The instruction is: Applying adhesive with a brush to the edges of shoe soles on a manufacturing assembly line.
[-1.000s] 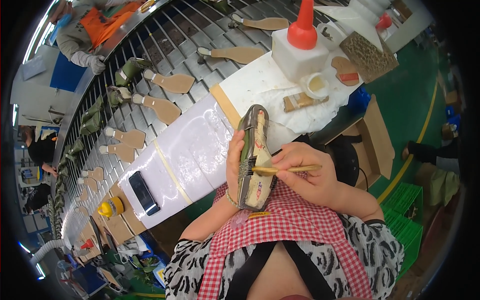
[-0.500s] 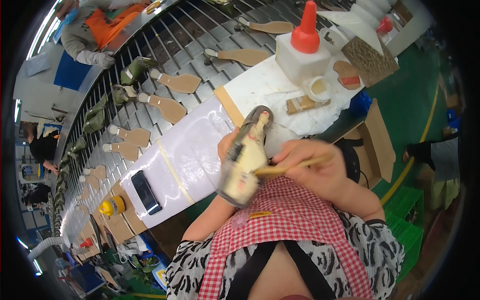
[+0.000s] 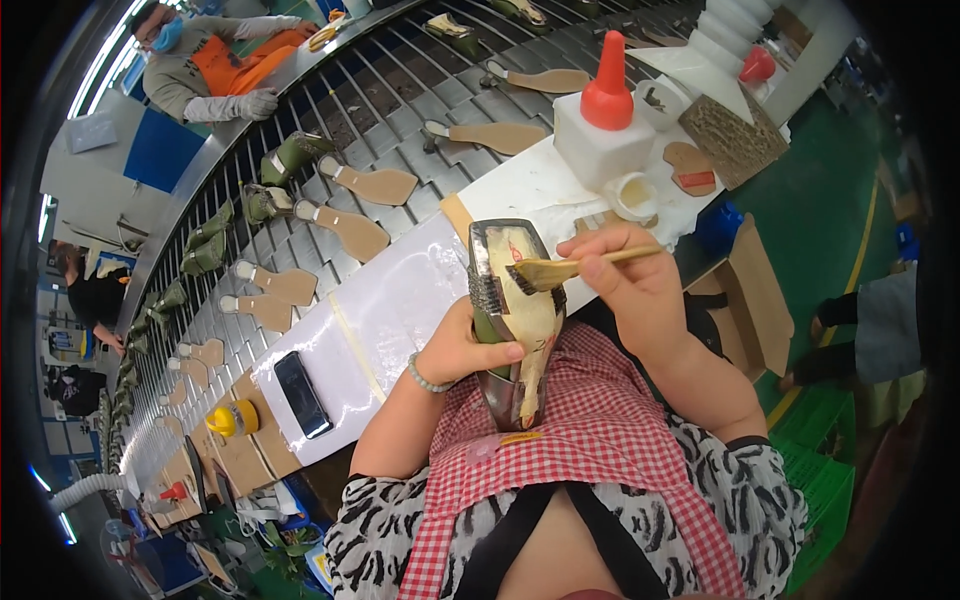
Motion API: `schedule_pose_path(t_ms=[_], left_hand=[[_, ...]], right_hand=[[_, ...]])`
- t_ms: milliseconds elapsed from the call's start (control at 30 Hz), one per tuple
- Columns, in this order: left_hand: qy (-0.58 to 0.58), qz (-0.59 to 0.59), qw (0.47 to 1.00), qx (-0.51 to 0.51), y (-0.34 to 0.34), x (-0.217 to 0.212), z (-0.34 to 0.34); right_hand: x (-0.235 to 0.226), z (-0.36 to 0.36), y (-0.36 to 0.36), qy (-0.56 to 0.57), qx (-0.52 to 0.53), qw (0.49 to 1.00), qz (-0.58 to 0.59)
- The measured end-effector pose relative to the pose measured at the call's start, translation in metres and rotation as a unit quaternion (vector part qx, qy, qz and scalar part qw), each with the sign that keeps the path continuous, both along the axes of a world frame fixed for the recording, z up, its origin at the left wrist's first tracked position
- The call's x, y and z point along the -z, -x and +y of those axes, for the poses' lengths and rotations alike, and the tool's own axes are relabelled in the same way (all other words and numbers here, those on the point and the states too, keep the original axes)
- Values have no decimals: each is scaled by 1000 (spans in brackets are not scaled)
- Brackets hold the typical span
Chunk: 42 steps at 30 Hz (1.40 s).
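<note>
My left hand [image 3: 462, 345] is closed around the side of an upturned shoe upper on a last [image 3: 532, 325], thumb across its cream underside. The upper is dark green with a grey edge; its broad end points away from me and its narrow end rests near my apron. In my right hand [image 3: 628, 285] is a wooden-handled brush [image 3: 552, 272], gripped between thumb and fingers. Its dark bristles touch the broad part of the underside. Just beyond are a small white jar [image 3: 633, 196] with pale contents and a square white bottle [image 3: 590, 145] with a red nozzle.
A slatted conveyor [image 3: 400, 165] carries tan soles [image 3: 375, 185] and green uppers [image 3: 208, 240]. On the bench lie a phone [image 3: 302, 393] and a yellow bottle [image 3: 232, 418]. An open cardboard box [image 3: 755, 300] stands at right. A co-worker [image 3: 210, 70] sits across the conveyor.
The shoe has been turned end for end, its broad end now pointing away from me. My left thumb now lies over the underside. The brush has moved up to the broad part.
</note>
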<state>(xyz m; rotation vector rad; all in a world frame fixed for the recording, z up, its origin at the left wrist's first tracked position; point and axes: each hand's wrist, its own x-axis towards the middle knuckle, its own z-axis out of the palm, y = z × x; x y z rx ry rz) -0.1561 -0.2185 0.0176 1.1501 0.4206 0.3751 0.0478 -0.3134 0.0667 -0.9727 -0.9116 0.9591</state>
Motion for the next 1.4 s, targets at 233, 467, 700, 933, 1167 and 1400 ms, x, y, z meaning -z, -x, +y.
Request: schedule_pose_path(t_ms=[233, 467, 700, 933, 1167, 1400], left_hand=[[-28, 17, 999, 15, 3, -4, -7], [-23, 27, 999, 21, 4, -5, -14], [-25, 50, 998, 42, 2, -3, -12], [-27, 28, 998, 48, 3, -3, -15], [-4, 34, 998, 53, 5, 2, -6], [191, -63, 971, -126, 9, 32, 19]], right_hand=[[-5, -9, 5, -69, -2, 973, -221], [-11, -13, -5, -50, -65, 974, -210], [-10, -17, -9, -84, -53, 949, -298], [-15, -12, -7, -86, -23, 949, -304], [-16, -11, -13, -110, -73, 935, -329], [-1, -10, -24, -81, 31, 989, -121]])
